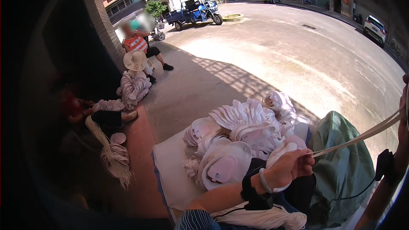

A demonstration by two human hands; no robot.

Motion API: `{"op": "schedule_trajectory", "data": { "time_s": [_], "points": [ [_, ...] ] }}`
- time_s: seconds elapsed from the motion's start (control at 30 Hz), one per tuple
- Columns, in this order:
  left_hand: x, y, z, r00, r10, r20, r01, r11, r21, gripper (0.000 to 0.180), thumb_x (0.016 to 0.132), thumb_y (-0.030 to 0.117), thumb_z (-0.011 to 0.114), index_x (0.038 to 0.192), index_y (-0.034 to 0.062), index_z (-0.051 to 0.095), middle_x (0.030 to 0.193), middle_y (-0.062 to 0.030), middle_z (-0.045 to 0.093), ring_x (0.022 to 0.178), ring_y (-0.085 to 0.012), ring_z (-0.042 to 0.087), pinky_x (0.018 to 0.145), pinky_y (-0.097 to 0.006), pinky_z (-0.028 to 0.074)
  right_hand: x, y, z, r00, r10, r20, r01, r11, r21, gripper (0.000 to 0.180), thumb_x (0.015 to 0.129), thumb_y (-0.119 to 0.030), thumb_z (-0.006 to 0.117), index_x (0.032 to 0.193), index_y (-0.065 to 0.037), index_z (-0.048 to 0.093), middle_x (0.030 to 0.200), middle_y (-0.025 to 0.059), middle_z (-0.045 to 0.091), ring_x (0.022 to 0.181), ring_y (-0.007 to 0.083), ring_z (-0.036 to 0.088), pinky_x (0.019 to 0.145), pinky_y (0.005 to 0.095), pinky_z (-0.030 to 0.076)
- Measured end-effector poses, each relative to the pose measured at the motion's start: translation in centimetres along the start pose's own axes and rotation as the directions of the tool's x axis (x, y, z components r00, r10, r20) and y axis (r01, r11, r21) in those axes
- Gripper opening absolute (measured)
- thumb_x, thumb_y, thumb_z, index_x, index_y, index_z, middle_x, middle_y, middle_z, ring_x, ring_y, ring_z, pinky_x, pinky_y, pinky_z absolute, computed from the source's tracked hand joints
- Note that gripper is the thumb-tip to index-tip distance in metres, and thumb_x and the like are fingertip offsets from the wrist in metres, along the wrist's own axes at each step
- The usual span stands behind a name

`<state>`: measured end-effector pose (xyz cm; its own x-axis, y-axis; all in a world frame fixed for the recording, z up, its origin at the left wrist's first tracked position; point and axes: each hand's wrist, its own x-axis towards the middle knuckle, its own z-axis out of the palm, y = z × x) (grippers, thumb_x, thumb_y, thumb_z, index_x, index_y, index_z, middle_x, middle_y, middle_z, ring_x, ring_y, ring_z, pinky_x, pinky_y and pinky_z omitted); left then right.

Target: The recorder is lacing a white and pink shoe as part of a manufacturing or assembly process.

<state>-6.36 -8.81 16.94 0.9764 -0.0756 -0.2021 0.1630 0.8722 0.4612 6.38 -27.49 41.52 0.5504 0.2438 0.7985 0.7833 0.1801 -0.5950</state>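
Observation:
Several off-white cords (362,138) stretch between my two hands. My left hand (294,164), wearing a white bangle and a black wrist strap, pinches one end of them. My right hand (404,102) is raised at the right edge, partly cut off and in shade, closed around the other end. Beside my left hand lie stacks of pale pinkish-white, curved, padded-looking pieces (251,134), whose exact kind I cannot tell. A larger rounded piece with a pink patch (226,164) faces up in front. Below my left forearm lies a bundle of loose pale cords (266,218).
The stacks rest on a white-topped surface (172,166). A green sack (341,162) stands at right, with a black cable across it. At left, a person in shadow (76,106) sits near more stacks (134,87) and hanging cords (106,145). A person in an orange vest (135,44) sits beyond.

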Motion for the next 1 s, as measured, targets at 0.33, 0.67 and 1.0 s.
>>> {"op": "schedule_trajectory", "data": {
  "time_s": [0.33, 0.67, 1.0],
  "points": [
    [-0.9, 6.5, 0.2, 0.91, 0.414, 0.0, -0.274, 0.603, 0.749, 0.028, 0.097, 0.025, 0.054, 0.11, 0.0001, 0.057, 0.088, -0.0083, 0.063, 0.083, -0.0149, 0.063, 0.083, -0.03, 0.052, 4.7, 5.5, 4.9, 0.975, -0.195, 0.106, 0.2, 0.979, -0.038, 0.05, 0.1, -0.044, 0.045, 0.095, 0.001, 0.066, 0.061, 0.0036, 0.054, 0.043, 0.0051, 0.042, 0.039, 0.0175, 0.03],
    [2.7, 6.1, 7.6, 0.869, 0.361, 0.338, -0.438, 0.244, 0.865, 0.035, 0.099, 0.024, 0.048, 0.118, -0.0045, 0.058, 0.107, -0.0111, 0.066, 0.096, -0.0142, 0.061, 0.087, -0.028, 0.047, 4.9, 2.9, 5.6, 0.935, 0.189, 0.299, -0.269, 0.929, 0.255, 0.049, 0.102, -0.034, 0.041, 0.088, 0.008, 0.061, 0.066, 0.0096, 0.056, 0.047, 0.0107, 0.055, 0.038, 0.0213, 0.046],
    [1.8, 8.8, 12.5, 0.831, 0.421, 0.364, -0.514, 0.329, 0.792, 0.035, 0.103, 0.028, 0.042, 0.111, -0.0023, 0.057, 0.095, -0.0117, 0.066, 0.086, -0.016, 0.064, 0.08, -0.032, 0.054, 5.3, 2.2, 6.1, 0.849, 0.32, 0.42, -0.404, 0.906, 0.127, 0.05, 0.1, -0.038, 0.042, 0.092, 0.006, 0.063, 0.075, 0.0092, 0.057, 0.061, 0.0165, 0.058, 0.053, 0.0296, 0.051]
  ]
}}
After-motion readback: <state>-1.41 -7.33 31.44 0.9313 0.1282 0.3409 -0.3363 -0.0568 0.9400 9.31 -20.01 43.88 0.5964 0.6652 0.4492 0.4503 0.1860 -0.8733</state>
